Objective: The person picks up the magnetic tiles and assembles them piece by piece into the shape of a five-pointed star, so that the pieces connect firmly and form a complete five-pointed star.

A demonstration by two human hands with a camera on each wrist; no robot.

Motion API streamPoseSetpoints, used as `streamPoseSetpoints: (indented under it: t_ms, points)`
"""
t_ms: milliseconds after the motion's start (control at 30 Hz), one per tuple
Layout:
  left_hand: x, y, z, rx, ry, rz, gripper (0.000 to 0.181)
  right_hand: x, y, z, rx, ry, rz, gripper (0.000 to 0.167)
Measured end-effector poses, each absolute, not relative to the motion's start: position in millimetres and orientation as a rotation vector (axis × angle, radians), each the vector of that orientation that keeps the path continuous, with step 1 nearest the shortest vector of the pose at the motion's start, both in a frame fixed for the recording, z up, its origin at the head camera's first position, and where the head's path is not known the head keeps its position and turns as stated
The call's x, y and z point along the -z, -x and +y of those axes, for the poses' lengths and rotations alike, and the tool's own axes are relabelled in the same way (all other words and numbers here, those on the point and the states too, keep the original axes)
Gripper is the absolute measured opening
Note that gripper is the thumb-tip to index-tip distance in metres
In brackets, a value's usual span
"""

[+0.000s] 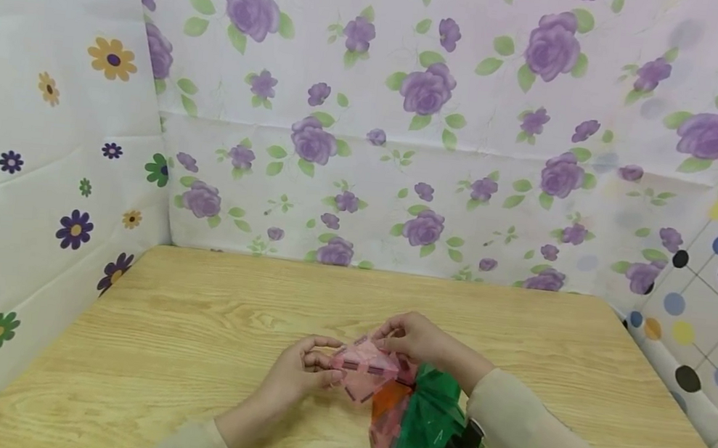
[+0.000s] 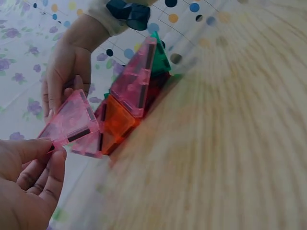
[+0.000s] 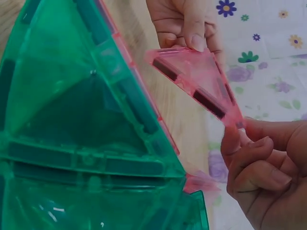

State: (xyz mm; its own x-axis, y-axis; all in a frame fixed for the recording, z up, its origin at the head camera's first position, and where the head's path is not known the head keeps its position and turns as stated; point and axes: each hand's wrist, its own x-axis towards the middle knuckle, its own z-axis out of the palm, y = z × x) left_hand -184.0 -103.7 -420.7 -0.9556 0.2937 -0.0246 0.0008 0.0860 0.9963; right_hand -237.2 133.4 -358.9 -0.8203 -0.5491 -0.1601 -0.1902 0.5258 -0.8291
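Observation:
Above the table, both hands hold a pink translucent magnetic tile piece (image 1: 365, 368) with dark magnet strips along its edges. My left hand (image 1: 299, 372) pinches its left corner between thumb and fingers. At the opposite corner, my right hand (image 1: 415, 338) pinches it with thumb and fingertips, plain in the right wrist view, where the piece (image 3: 194, 81) looks triangular. Beside and partly behind it stands a tile structure of green (image 1: 433, 425), orange (image 2: 117, 122) and pink triangles (image 2: 134, 81). The right forearm covers part of that structure in the head view.
The wood-grain table (image 1: 204, 324) stretches around the hands. A purple-flowered cloth (image 1: 363, 181) hangs behind it, with patterned cloths at the left and right sides. A black device (image 1: 464, 445) is strapped at the right wrist, close to the green tiles.

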Motion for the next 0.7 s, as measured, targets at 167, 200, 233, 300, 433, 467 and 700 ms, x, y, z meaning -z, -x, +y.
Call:
streamPoseSetpoints:
  t_ms: [167, 200, 233, 300, 433, 467, 700]
  points:
    - [428, 180, -105, -1.988, -0.327, 2.106, 0.059, 361, 239, 129, 1.09, 0.687, 2.407, 0.027]
    - [429, 179, -104, -1.995, -0.332, 2.09, 0.058, 361, 239, 128, 1.073, 0.7, 2.406, 0.027]
    - [430, 178, -104, -2.004, -0.338, 2.07, 0.057, 361, 239, 128, 1.06, 0.704, 2.407, 0.026]
    - [431, 176, -103, -2.013, -0.341, 2.04, 0.053, 361, 238, 127, 1.029, 0.717, 2.411, 0.023]
    - [434, 174, -102, -2.025, -0.343, 2.006, 0.05, 360, 238, 126, 0.964, 0.751, 2.436, 0.02]
    - [434, 173, -102, -2.022, -0.345, 2.008, 0.05, 360, 238, 126, 0.943, 0.766, 2.447, 0.02]
    - [438, 171, -101, -2.028, -0.351, 1.968, 0.05, 362, 236, 122, 0.838, 0.838, 2.532, 0.018]
